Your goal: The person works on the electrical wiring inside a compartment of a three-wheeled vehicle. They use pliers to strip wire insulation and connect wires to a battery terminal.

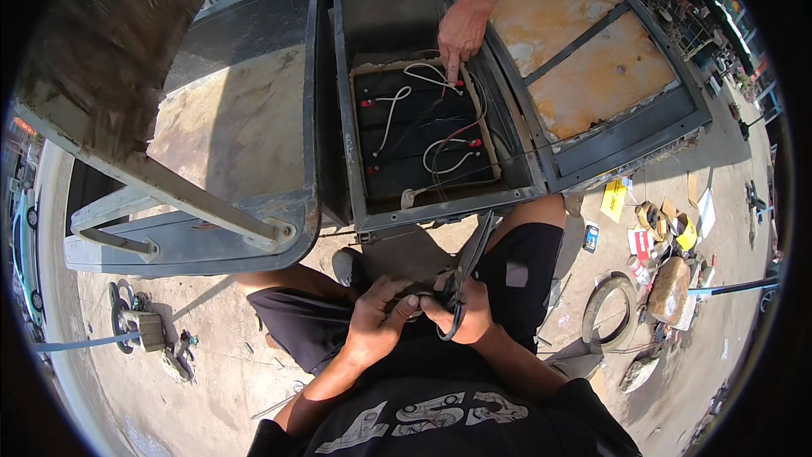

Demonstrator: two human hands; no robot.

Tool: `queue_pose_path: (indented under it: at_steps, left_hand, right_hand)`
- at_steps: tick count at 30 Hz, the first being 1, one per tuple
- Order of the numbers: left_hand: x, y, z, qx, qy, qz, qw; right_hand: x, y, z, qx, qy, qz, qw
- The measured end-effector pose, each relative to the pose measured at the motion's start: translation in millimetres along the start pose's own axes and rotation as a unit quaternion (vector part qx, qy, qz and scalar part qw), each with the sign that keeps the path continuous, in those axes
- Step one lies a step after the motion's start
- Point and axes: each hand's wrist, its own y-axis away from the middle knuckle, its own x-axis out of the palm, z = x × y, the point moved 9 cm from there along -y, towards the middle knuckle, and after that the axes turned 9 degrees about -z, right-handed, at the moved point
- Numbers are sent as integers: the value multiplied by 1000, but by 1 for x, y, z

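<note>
My left hand (376,319) and my right hand (470,315) meet in front of my lap, fingers curled. Between them is a small dark piece (423,290), too dim to name, pinched by my left fingers. Scissors (470,256) with long dark blades hang in my right hand, blades pointing up and away, a loop handle below. Beyond my knees, an open metal compartment (362,218) holds black batteries (419,129) with white cables (392,118) and red terminals. Another person's hand (463,32) reaches in from above, a finger at the far right terminal.
A seat panel (233,131) with a metal rail (194,192) stands left of the compartment. To its right lies an open lid (584,42) with rusty, stained panels. On the right-hand ground are a tyre (609,315), a rock (670,290) and scattered packaging (615,200).
</note>
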Motion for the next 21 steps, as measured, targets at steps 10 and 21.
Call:
queue_pose_path:
  at_steps: [10, 21]
  left_hand:
    - [-83, -34, -131, 294, -380, -276, 832]
    - [-94, -60, -113, 230, -448, -306, 808]
  right_hand:
    - [-13, -9, -10, 4, -45, -6, 999]
    - [-19, 0, -9, -5, -44, -39, 998]
